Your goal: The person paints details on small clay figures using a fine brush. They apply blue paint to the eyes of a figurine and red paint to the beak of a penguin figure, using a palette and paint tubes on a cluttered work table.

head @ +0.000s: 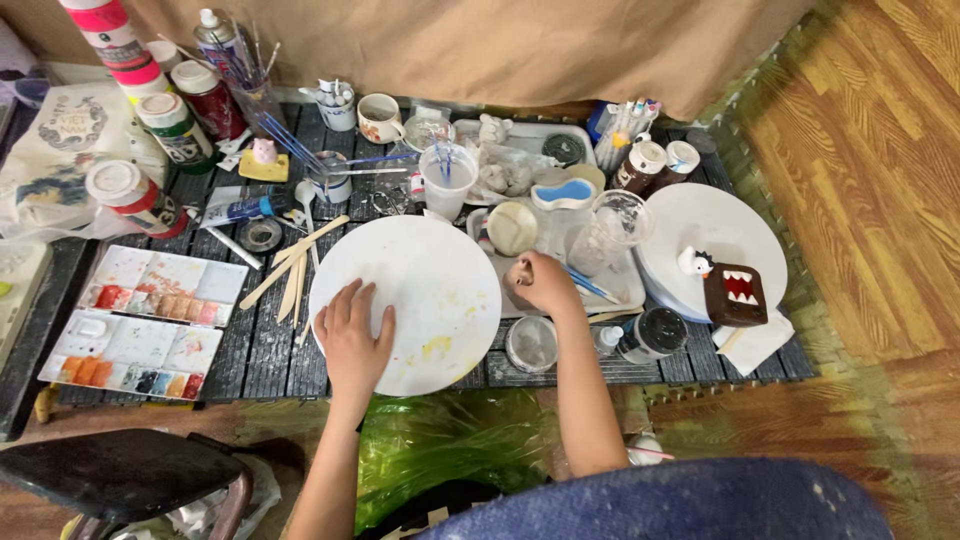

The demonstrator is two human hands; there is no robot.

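Note:
My left hand (354, 337) lies flat, fingers spread, on the lower left part of a round white disc (430, 270) stained faintly yellow. My right hand (541, 283) is curled into a fist at the disc's right edge, over a white tray (632, 290); whether it holds anything is hidden. A small round lidded jar (531, 343) sits just below that hand. A cream round dish (512, 228) stands just above it.
A paint palette (150, 320) lies at left, wooden sticks (292, 270) beside the disc. Paint bottles (175, 130), cups with brushes (446, 175) and jars crowd the back. Right: a second white disc (715, 230) bearing a brown toothy figurine (735, 293). Green plastic (440, 440) lies in front.

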